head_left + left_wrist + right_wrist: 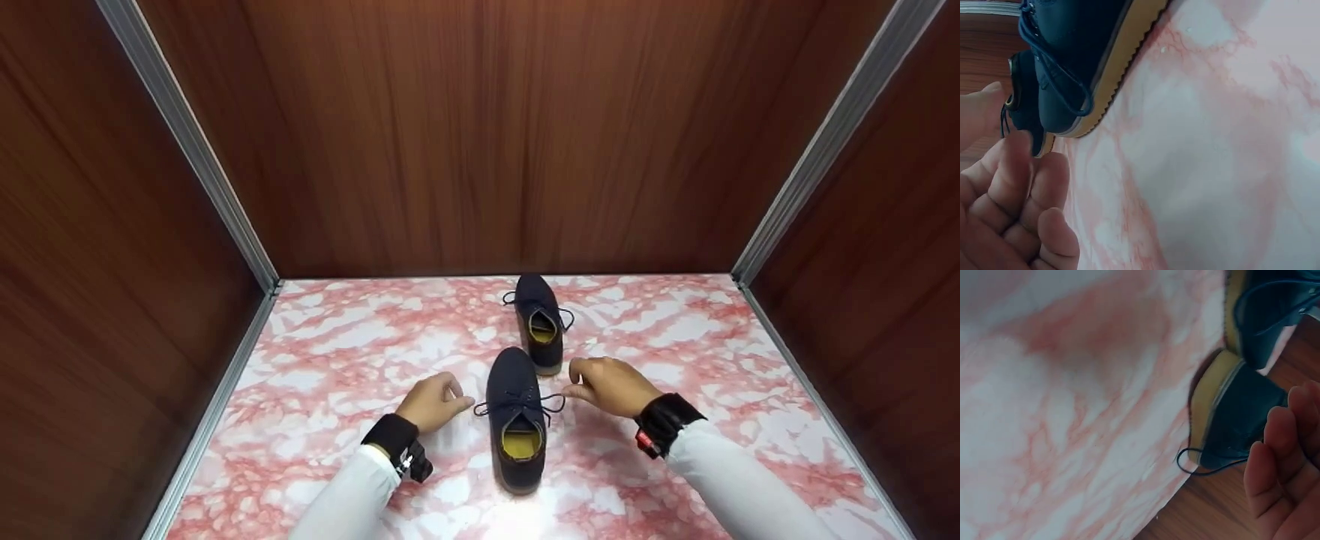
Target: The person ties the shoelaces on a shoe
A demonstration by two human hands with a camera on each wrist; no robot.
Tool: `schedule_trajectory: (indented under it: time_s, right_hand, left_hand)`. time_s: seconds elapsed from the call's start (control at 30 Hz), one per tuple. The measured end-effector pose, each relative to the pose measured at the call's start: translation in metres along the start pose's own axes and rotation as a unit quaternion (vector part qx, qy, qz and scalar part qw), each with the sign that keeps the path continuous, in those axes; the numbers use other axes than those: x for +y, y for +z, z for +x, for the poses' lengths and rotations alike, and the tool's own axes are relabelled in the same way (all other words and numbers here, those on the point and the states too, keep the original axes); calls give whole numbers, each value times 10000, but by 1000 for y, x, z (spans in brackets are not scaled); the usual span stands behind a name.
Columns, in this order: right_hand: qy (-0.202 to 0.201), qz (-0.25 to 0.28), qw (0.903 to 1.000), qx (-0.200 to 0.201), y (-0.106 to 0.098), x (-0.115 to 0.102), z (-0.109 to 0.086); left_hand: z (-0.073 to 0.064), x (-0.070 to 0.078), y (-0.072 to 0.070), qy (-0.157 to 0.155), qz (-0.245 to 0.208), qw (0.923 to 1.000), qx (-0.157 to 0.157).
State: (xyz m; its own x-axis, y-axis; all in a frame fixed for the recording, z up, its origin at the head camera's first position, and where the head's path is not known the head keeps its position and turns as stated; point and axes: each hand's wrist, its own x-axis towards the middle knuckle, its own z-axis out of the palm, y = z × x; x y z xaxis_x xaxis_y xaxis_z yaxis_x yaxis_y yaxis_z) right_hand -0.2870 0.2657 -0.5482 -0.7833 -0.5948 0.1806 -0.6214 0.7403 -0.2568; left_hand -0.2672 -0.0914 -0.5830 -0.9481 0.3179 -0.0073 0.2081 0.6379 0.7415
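Observation:
A dark navy lace-up shoe (512, 375) stands upright between the two hands, its toe pointing away and a yellow lining inside. Its thin dark lace (553, 405) is tied in a bow with loops out to both sides. To the left is my left hand (433, 403), fingers loosely bent, thumb tip right by the left loop. On the other side my right hand (613, 386) has its thumb near the right loop, with a gap between thumb and forefinger. In both wrist views the loosely bent fingers (1005, 185) show nothing held. The shoe's tan sole (1123, 56) appears in the left wrist view.
A matching laced shoe (536, 322) stands just beyond, slightly right, with its toe near the back wall. The surface (337, 337) is red-and-white marbled. Brown wood-look panels (480, 135) with grey metal corner strips (202, 150) enclose it at the back and sides.

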Motion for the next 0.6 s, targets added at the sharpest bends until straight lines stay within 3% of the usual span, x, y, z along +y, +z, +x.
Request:
schedule_trajectory:
  time_s: [0.07,0.3,0.6]
  right_hand:
    - [102,384,9991,-115,2,-5,-2]
    - [79,1197,9913,-550,23,-20,-10]
    - [519,1797,9770,-1022,46,-30,-14]
  left_hand:
    - [-2,2,1,-34,-90,9999,-130]
    - [-10,12,20,-178,-513,9926,-1090]
    - [-15,14,42,-558,-1182,9815,-1399]
